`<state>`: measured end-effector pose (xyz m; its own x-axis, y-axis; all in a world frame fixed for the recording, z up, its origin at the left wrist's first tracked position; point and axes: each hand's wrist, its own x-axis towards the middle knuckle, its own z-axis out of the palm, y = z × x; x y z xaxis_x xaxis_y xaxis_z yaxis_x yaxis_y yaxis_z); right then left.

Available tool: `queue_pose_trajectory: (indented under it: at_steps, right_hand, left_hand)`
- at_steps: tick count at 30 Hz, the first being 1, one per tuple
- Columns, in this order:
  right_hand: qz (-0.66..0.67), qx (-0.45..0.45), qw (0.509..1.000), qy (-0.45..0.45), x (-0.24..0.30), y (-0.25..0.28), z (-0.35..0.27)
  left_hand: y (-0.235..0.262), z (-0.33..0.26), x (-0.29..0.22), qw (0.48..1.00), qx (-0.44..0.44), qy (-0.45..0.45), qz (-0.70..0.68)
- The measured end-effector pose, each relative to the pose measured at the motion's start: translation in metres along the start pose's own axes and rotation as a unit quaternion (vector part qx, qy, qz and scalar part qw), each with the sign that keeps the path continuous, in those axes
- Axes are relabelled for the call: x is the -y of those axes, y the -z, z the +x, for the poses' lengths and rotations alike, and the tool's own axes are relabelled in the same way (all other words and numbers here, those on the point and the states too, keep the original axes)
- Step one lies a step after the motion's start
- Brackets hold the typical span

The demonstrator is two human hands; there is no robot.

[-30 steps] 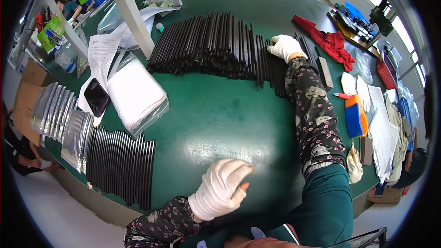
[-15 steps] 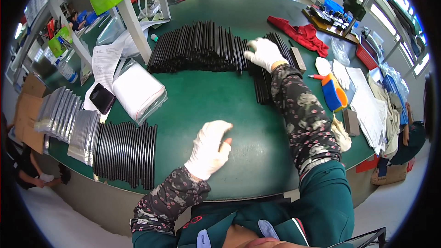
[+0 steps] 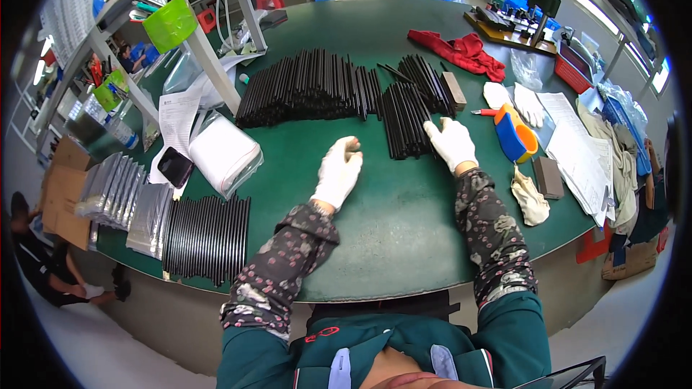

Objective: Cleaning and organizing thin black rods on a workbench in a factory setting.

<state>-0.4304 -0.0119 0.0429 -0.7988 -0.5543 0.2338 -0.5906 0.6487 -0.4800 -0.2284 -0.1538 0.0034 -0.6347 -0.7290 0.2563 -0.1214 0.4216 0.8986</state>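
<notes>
- Green round work table (image 3: 375, 202) fills the scene, with metal shelving at far left.
- White-gloved right hand (image 3: 451, 142), fingers spread, presses on a small bundle of thin black rods (image 3: 405, 121).
- White-gloved left hand (image 3: 339, 171) lies loosely curled and empty on the table, near that bundle.
- Larger pile of black rods (image 3: 306, 88) lies farther left.

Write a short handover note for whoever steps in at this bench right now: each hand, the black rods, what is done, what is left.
Left hand: gloved, empty, resting on the green table, apart from the rods.
Right hand: gloved, fingers open, lying on the near end of the small rod bundle.
Large rod pile lies behind it; a flat row of rods sits at the left table edge.
Done: that row is laid out.
Left: seemingly the bundle and the large pile.
</notes>
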Motion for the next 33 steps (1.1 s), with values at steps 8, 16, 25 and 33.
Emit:
queue_pose_trajectory:
  at_steps: [8,16,25,33]
  right_hand:
    - [0.050,0.044,0.991,-0.114,0.036,-0.019,0.017]
    - [0.067,0.047,0.992,-0.099,0.041,-0.016,0.011]
    - [0.069,0.062,0.993,-0.079,0.039,-0.001,-0.039]
    - [0.085,0.085,0.991,-0.054,0.036,0.031,-0.133]
  left_hand:
    - [-0.069,0.056,-0.053,0.970,0.047,0.119,0.206]
    - [-0.073,0.053,-0.050,0.972,0.043,0.097,0.211]
    - [-0.063,0.010,-0.050,0.978,0.086,0.104,0.162]
    - [-0.029,-0.089,-0.084,0.980,0.127,0.091,0.125]
